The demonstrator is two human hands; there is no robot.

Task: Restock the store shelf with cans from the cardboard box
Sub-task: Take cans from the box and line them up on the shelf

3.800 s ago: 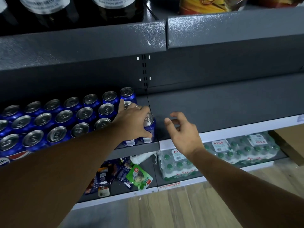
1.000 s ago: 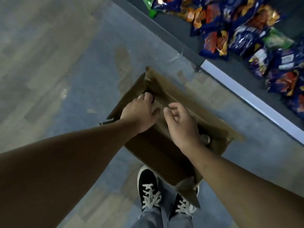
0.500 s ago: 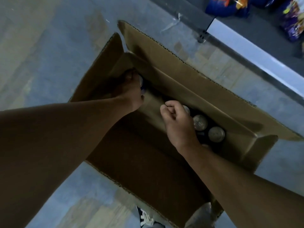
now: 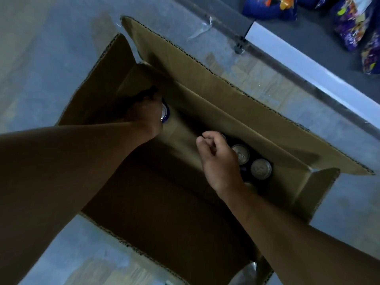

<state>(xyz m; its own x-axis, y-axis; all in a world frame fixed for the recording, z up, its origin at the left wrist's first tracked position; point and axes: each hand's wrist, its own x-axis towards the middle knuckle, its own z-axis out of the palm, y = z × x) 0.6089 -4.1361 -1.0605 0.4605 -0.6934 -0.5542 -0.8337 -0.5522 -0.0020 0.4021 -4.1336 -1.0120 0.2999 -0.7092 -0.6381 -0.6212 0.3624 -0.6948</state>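
Cardboard box point(image 4: 205, 79): both hands inside.
Left hand point(image 4: 144, 114) grips blue can point(image 4: 165, 113); right hand point(image 4: 218, 161) curls over cans point(image 4: 261, 168), hold unclear. Risk: shallow top grip drops can.

At 10 o'clock in the cardboard box point(image 4: 205, 64), the left hand point(image 4: 144, 112) covers all but a crescent of a blue can point(image 4: 165, 114), and its fingers are lost in the dark corner, so its grip cannot be read. Nearer 3 o'clock the right hand point(image 4: 220, 161) hides most of a second can point(image 4: 224, 137) at its knuckles and a third can point(image 4: 248, 184) at its wrist; whether its curled fingers hold anything cannot be told. The box's 6 o'clock flap runs off the bottom edge, and the snack bags point(image 4: 349, 27) at 1 o'clock are cut by the top and right edges, print blurred.
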